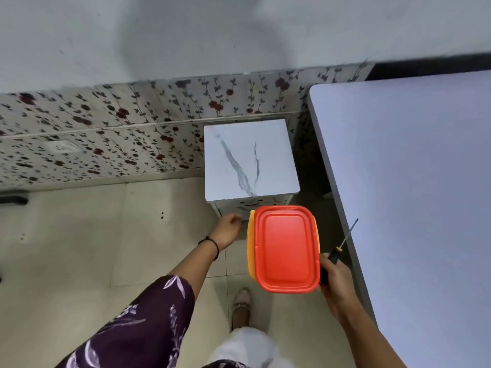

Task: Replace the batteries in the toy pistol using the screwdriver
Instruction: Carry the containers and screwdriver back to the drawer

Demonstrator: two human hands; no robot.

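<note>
Right hand (337, 285) is clutching black-handled screwdriver (333, 257) and red-lidded orange plastic box (284, 248); keep both level. Left hand (228, 227) is reaching marble-topped white cabinet (249, 158); grip: cannot tell.

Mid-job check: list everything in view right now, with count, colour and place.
box: 1, red lid, orange body, held in front of the cabinet
screwdriver: 1, black handle, held beside the box, tip up near the table edge
cabinet: 1, white marbled top, against the wall
table: 1, pale grey, right
wallpaper: 1 band, floral, low on the wall
socket: 1, white, in the wallpaper, left
floor: beige tiles
foot: 1, pale sandal, below the box
left hand: at the cabinet front, hold unclear
right hand: holds screwdriver and box
</note>
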